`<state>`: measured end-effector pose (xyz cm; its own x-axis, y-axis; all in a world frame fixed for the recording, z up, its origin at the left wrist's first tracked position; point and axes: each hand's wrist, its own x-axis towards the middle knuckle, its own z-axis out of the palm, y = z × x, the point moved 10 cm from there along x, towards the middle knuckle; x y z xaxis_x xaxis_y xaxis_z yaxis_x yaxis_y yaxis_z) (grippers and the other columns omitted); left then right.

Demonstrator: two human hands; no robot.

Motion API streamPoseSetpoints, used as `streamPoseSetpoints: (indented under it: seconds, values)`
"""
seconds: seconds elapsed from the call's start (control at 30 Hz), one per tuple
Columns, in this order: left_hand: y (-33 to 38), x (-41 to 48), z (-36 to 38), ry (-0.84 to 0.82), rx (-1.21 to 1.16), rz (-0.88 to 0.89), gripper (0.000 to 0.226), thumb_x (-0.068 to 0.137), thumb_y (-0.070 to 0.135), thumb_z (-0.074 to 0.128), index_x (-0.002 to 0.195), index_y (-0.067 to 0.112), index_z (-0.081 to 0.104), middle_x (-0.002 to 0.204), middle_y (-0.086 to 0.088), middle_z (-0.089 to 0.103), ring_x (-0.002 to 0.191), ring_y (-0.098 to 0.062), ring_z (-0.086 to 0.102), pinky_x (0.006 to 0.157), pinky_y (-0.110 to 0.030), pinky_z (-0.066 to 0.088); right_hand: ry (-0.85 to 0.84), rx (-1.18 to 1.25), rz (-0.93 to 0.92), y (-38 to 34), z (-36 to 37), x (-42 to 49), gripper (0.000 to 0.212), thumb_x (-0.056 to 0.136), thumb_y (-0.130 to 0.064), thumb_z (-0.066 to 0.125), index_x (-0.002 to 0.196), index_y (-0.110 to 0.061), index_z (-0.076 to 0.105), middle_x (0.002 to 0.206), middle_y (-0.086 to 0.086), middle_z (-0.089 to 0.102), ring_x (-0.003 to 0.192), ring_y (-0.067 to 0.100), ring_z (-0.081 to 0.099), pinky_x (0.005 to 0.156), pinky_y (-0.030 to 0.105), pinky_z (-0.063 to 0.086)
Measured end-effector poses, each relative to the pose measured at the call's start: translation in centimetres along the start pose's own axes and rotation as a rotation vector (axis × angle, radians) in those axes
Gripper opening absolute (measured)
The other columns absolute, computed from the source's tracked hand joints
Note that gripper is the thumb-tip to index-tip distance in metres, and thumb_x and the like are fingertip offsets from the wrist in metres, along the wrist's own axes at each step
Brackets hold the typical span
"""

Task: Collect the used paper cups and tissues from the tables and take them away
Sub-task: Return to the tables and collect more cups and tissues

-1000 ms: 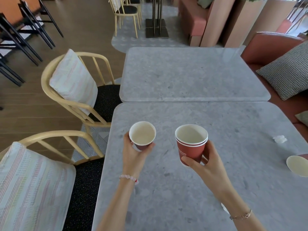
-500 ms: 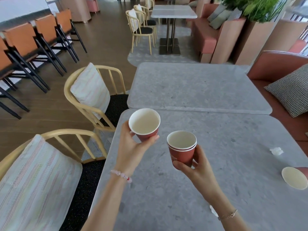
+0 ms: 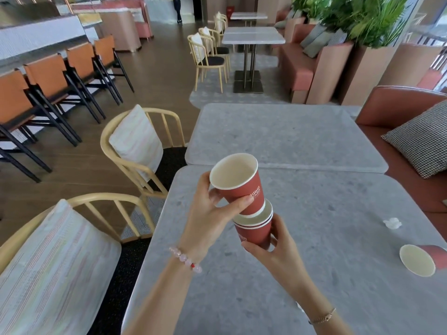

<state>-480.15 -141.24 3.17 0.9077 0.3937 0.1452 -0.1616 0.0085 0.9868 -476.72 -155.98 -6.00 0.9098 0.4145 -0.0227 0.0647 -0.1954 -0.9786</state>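
My left hand point(image 3: 208, 213) grips a red paper cup point(image 3: 238, 183), tilted, with its base set into the mouth of a stack of red cups point(image 3: 255, 229). My right hand point(image 3: 275, 255) holds that stack from below, above the near grey table point(image 3: 314, 262). Another red cup point(image 3: 422, 259) lies on its side at the table's right edge. A crumpled white tissue point(image 3: 392, 223) lies a little beyond it.
A second grey table point(image 3: 278, 134) butts against the near one. Two yellow chairs with striped cushions point(image 3: 135, 143) stand to the left. A red sofa with a checked cushion point(image 3: 420, 139) runs along the right. Orange chairs, more tables and plants fill the room behind.
My left hand has brought its cup right and down into the stack in my right hand. Both hands rose slightly, and the view tilted up toward the room.
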Motion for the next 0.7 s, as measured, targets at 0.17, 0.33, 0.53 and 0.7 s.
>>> streamPoseSetpoints:
  seconds: [0.17,0.33,0.53,0.7]
  values:
    - [-1.1,-0.5,1.3,-0.028,0.235,0.027,0.065,0.055,0.043,0.080,0.111,0.031,0.049,0.111,0.023,0.059,0.113,-0.003,0.054,0.100,-0.039,0.042,0.014,0.018,-0.044,-1.2,-0.7,-0.2,0.062,0.072,-0.007,0.079,0.122,-0.028,0.050,0.113,-0.015,0.064,0.097,-0.001,0.063,0.079,0.012,0.049]
    - [-2.8,-0.7,1.9,-0.040,0.280,-0.020,0.069,0.053,0.051,0.077,0.113,0.030,0.049,0.115,0.018,0.058,0.115,0.000,0.050,0.102,-0.036,0.040,0.026,0.025,-0.069,-1.5,-1.2,0.2,0.062,0.072,-0.007,0.079,0.124,-0.023,0.050,0.114,-0.013,0.063,0.099,-0.001,0.062,0.079,0.008,0.045]
    - [-3.3,-1.1,2.1,-0.097,0.334,-0.026,0.081,0.055,0.057,0.073,0.126,0.031,0.042,0.128,0.017,0.048,0.124,0.004,0.039,0.105,-0.026,0.033,0.046,0.034,-0.055,-0.8,-1.7,0.3,0.062,0.072,-0.010,0.080,0.124,-0.024,0.049,0.114,-0.013,0.064,0.099,0.000,0.062,0.081,0.012,0.048]
    - [-2.7,-1.1,1.5,-0.099,0.472,0.037,0.071,0.071,0.067,0.051,0.133,0.035,0.037,0.134,0.025,0.040,0.127,0.011,0.029,0.097,-0.005,0.024,0.093,0.021,-0.036,-0.2,-2.8,0.7,0.066,0.070,-0.014,0.082,0.126,-0.024,0.049,0.115,-0.012,0.063,0.102,0.002,0.061,0.085,0.012,0.047]
